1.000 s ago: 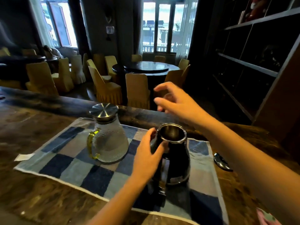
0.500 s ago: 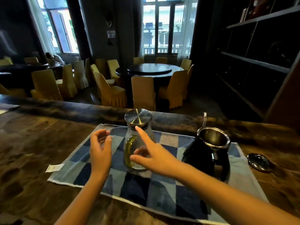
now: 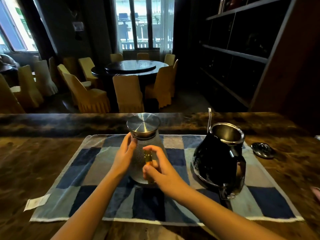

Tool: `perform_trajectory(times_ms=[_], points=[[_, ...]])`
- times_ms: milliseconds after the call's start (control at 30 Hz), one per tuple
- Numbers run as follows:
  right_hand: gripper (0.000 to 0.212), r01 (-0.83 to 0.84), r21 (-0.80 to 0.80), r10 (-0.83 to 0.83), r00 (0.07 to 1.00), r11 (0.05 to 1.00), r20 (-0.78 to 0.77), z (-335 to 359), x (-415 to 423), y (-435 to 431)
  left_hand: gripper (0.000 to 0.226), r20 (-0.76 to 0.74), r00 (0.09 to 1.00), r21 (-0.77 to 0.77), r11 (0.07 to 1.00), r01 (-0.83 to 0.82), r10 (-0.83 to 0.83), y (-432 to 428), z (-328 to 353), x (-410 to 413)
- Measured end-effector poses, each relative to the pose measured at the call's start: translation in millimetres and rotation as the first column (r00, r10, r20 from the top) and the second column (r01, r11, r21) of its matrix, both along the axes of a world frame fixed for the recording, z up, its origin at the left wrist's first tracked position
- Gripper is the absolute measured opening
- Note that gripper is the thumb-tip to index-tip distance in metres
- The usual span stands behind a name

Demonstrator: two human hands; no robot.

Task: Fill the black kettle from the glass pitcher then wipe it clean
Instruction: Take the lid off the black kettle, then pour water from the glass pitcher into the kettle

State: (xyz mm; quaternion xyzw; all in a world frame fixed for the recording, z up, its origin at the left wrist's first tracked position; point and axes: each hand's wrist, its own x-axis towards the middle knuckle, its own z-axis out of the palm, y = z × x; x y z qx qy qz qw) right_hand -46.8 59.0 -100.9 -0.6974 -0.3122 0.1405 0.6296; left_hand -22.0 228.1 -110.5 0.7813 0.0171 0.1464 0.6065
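Two hands meet on the glass pitcher (image 3: 138, 153) at the middle of our checked cloth (image 3: 90, 170): left hand (image 3: 123, 157) pressed to its side, right hand (image 3: 160, 171) in a closing grip on its yellow handle (image 3: 148, 157); the black kettle (image 3: 220, 160) stands lidless right of the pitcher

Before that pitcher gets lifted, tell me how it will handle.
The pitcher looks like textured glass, so probably fragile but not too slippery. Its wide base suggests it stands steady on the towel. The metal lid only sits on top and might slip off when tilted. The right hand is at the handle, the left hand steadies the side.
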Motion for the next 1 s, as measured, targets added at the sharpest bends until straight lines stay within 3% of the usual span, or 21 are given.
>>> perform_trajectory(times_ms=[100, 200, 333, 400, 567, 733, 800, 867, 933, 1000], points=[[0.036, 0.079, 0.087, -0.078, 0.997, 0.993, -0.011, -8.0, 0.1, -8.8, 0.099, 0.025, 1.000, 0.004, 1.000, 0.016, -0.016, -5.7, -2.5, -2.3], [0.026, 0.202, 0.130, -0.205, 0.979, 0.971, 0.006, -9.9, 4.0, -12.8, 0.080, 0.031, 0.999, 0.025, 0.999, 0.040, -0.040, -13.0, -2.1, -7.8], [0.009, 0.395, 0.141, -0.395, 0.918, 0.908, -0.027, -5.7, 14.2, -13.4, 0.095, 0.018, 1.000, 0.097, 0.995, -0.014, 0.013, -19.4, -5.0, -12.6], [0.026, 0.441, 0.124, -0.443, 0.897, 0.889, -0.017, 0.4, 21.9, -11.1, 0.103, 0.016, 0.998, 0.101, 0.993, -0.058, 0.057, -22.4, -5.4, -11.2], [0.051, 0.448, 0.092, -0.434, 0.890, 0.889, -0.144, 23.4, 44.0, -7.4, 0.097, -0.002, 0.986, 0.015, 0.986, -0.168, 0.168, -35.1, 3.7, -8.1], [0.046, 0.400, 0.149, -0.377, 0.912, 0.904, -0.159, 62.2, 59.6, -22.3, 0.086, 0.113, 0.968, -0.003, 0.974, -0.226, 0.225, -51.2, 39.1, -12.5], [0.041, 0.355, 0.186, -0.329, 0.931, 0.916, -0.159, 90.6, 64.9, -38.0, 0.089, 0.189, 0.953, 0.020, 0.969, -0.245, 0.237, -59.5, 66.8, -12.5], [0.051, 0.267, 0.210, -0.246, 0.962, 0.941, -0.120, 126.3, 67.6, -55.9, 0.096, 0.231, 0.946, 0.020, 0.971, -0.237, 0.226, -70.2, 98.0, -11.2], [0.059, 0.223, 0.234, -0.205, 0.974, 0.946, -0.099, 161.9, 70.0, -75.2, 0.099, 0.262, 0.944, -0.042, 0.980, -0.195, 0.199, -84.4, 127.5, -7.2], [0.053, 0.193, 0.259, -0.181, 0.981, 0.946, -0.069, 192.0, 76.4, -95.1, 0.094, 0.292, 0.939, -0.107, 0.982, -0.159, 0.184, -102.3, 154.7, -2.2]])
